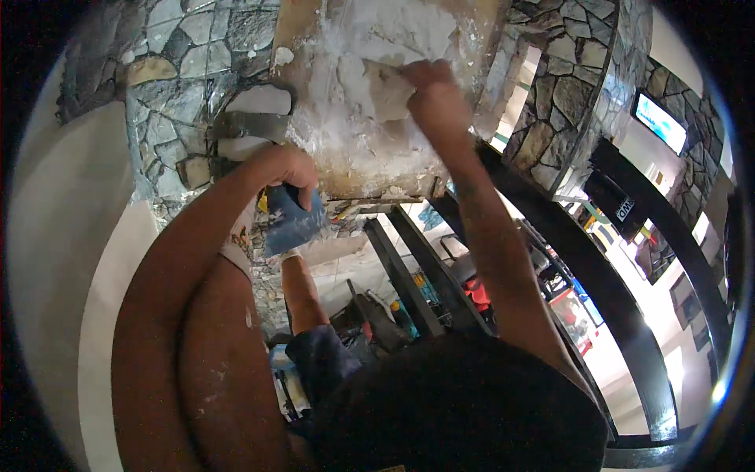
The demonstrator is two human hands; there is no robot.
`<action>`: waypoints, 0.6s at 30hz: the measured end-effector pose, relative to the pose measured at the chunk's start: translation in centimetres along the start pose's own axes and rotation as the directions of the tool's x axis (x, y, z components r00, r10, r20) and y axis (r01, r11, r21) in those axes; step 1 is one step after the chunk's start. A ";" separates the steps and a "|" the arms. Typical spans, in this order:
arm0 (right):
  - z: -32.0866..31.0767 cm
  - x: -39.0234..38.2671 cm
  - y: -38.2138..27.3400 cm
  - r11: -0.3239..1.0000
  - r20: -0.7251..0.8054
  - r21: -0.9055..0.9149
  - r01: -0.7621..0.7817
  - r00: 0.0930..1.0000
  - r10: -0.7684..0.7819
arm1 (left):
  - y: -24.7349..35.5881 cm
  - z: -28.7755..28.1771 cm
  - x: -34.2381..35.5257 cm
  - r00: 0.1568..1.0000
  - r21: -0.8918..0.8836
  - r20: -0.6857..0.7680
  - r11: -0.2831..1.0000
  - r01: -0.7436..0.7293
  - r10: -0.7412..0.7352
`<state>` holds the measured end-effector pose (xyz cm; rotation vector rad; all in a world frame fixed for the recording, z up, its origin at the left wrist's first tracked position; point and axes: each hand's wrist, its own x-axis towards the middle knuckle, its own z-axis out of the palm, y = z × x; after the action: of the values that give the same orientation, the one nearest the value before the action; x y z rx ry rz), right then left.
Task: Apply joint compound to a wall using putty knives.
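Observation:
A board [338,186] coated in wet white plaster [409,35] stands before me at the top of the head view. My right hand [436,98] is closed against it, with its fingers on a pale, flat, plaster-smeared scraper [389,93]. The scraper's edges blend into the coating. Lower and to the left, my left hand [292,167] grips the upper edge of a dark blue-grey flat scraper blade [292,222]. That blade hangs below the hand, apart from the plaster. Part of the left hand's grip is hidden behind its fingers.
Stone-patterned wall [173,110] borders the board on the left, and a stone-clad pillar [566,94] stands on the right. Black beams [405,275] run below, over a cluttered lower area with a red item [476,294]. A lit screen [661,123] hangs far right.

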<state>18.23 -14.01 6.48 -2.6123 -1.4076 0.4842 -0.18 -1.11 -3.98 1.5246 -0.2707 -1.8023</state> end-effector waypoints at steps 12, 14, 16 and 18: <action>2.5 -1.5 -1.7 1.000 -0.071 0.032 0.000 0.997 0.003 | -2.2 1.0 1.4 0.998 -0.032 -0.054 0.999 -0.038 0.036; 2.4 -4.3 -1.0 0.995 -0.029 -0.016 0.096 0.995 -0.097 | 1.0 -1.0 -1.7 0.997 -0.024 -0.076 1.000 -0.009 0.007; -0.8 -1.7 -1.4 0.999 0.147 -0.026 0.026 0.989 -0.022 | 0.7 0.3 -2.4 0.993 -0.069 -0.095 0.996 0.065 -0.071; -1.0 0.4 -0.3 1.000 -0.016 0.000 0.024 1.000 -0.024 | -0.3 0.5 -0.9 0.999 -0.206 0.050 0.979 -0.006 0.017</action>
<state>18.56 -13.50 7.41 -2.5899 -1.4322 0.4595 -0.74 -0.43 -3.39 1.3316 -0.1131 -1.8018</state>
